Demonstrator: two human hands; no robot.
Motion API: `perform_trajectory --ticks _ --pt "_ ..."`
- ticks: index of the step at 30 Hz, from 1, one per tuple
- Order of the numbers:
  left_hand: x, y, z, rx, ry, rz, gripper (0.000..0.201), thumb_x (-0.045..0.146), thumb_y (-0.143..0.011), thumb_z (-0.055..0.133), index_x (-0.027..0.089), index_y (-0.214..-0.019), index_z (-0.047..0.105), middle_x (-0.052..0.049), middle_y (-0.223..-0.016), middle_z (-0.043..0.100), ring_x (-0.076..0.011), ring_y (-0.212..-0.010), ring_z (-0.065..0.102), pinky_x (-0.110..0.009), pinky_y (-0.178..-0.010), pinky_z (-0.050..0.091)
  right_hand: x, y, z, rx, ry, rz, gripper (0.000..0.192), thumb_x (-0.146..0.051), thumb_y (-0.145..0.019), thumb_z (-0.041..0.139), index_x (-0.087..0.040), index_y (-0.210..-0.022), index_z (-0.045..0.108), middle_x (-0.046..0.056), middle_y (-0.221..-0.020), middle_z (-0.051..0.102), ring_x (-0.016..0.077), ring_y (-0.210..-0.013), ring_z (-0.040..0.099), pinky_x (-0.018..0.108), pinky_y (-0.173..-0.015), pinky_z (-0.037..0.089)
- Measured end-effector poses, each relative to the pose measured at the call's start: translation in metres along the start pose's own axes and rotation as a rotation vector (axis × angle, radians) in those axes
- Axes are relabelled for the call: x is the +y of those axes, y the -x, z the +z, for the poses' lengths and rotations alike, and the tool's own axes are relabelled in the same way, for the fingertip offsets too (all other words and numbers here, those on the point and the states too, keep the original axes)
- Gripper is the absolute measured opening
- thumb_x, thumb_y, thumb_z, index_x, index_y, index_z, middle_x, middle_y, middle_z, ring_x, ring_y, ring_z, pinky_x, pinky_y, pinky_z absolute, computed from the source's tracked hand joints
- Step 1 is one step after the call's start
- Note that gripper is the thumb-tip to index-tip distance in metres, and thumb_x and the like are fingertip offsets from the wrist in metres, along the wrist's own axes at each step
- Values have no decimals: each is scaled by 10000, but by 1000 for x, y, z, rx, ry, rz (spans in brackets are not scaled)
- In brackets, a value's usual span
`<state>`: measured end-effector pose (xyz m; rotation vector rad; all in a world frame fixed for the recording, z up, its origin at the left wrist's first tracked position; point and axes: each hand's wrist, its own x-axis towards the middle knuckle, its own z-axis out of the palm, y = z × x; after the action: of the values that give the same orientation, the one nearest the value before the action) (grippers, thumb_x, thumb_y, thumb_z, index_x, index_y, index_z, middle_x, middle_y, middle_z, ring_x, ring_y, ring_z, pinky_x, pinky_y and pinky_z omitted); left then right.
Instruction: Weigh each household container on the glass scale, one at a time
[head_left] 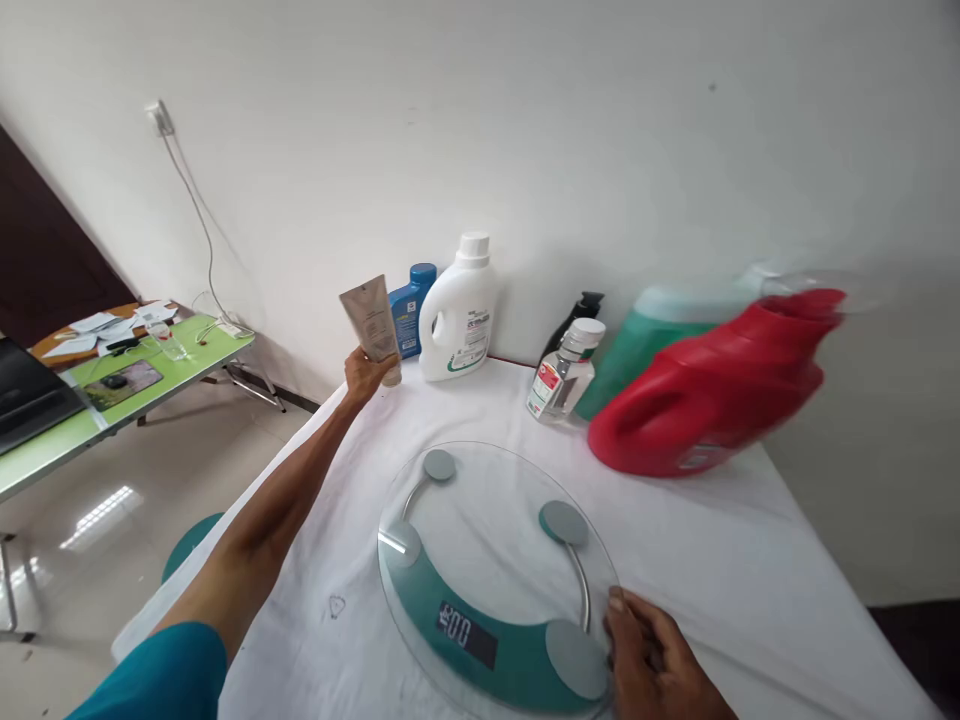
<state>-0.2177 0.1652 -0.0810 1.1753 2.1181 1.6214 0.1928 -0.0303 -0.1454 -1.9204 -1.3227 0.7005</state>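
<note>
My left hand [365, 375] is stretched out to the far left of the white-covered table [750, 560] and grips a beige squeeze tube [370, 322], cap down, near the table surface. My right hand [651, 655] rests against the near right rim of a round glass scale [487, 560] with a teal band and a digital display [466, 634] reading zeros. Nothing lies on the scale.
Along the wall stand a blue bottle [409, 308], a white detergent jug [460, 315], a dark spray bottle [581, 310], a small clear bottle [564, 372], a green jug [660, 335] and a red jug [720, 390], the last two blurred and tilted. A green side table [120, 385] with papers stands left.
</note>
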Motion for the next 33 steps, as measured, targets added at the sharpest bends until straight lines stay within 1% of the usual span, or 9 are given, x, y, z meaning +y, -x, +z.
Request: perform_trajectory --ticks 3,7,11,15,19,25,29,31,33 --pt "19 23 -34 -97 113 109 451 375 -605 910 138 -969 788 -103 -1007 814 -283 -925 767 -373 -811 613 -8 3 3 38 -47 -40 559 -740 -762 464 -246 -881 696 133 -840 771 355 -785 711 436 -733 543" --pt "53 82 -63 -369 196 215 428 386 -591 932 145 -922 808 -93 -967 823 -290 -892 781 -401 -823 633 -15 7 6 47 -77 -72 534 -713 -753 436 -241 -868 659 128 -799 749 338 -751 690 441 -758 519" --pt "70 150 -60 -616 294 224 397 403 -620 932 164 -912 812 -90 -977 826 -293 -891 792 -410 -818 646 -15 10 6 32 -90 -97 523 -685 -758 430 -229 -893 648 130 -812 746 336 -778 686 443 -792 501" --pt "68 196 -40 -733 342 202 382 379 -635 933 169 -928 805 -92 -988 825 -295 -909 791 -409 -810 646 -16 15 4 9 -99 -126 516 -659 -781 429 -218 -930 653 124 -828 750 325 -789 685 437 -806 490" --pt "59 211 -26 -721 260 232 418 398 -654 925 183 -986 790 -90 -1033 817 -294 -929 779 -413 -797 637 -18 19 2 1 -101 -158 513 -659 -800 431 -215 -934 650 117 -813 746 314 -777 681 430 -805 486" --pt "52 214 -23 -688 126 327 491 490 -674 907 207 -1047 759 -66 -1062 800 -273 -951 745 -373 -768 600 -20 21 2 4 -119 -157 509 -665 -813 424 -218 -900 653 110 -799 745 288 -729 680 411 -792 491" --pt "51 214 -28 -688 101 371 561 559 -688 884 198 -1091 740 -80 -1060 779 -267 -920 719 -376 -760 579 -21 22 2 1 -135 -137 497 -662 -802 439 -218 -872 652 95 -782 737 264 -687 672 405 -761 511" --pt "52 211 -35 -698 120 387 660 595 -657 894 193 -1149 718 -95 -1104 763 -271 -945 711 -387 -795 578 -21 19 1 -32 -176 -76 500 -665 -798 476 -209 -888 660 89 -791 734 246 -661 665 386 -685 524" --pt "52 204 -44 -704 190 393 665 626 -720 844 195 -1203 692 -110 -1184 742 -272 -1024 705 -398 -877 572 -23 13 -2 -108 -248 8 492 -659 -804 523 -197 -895 665 82 -780 718 226 -629 653 353 -582 516"
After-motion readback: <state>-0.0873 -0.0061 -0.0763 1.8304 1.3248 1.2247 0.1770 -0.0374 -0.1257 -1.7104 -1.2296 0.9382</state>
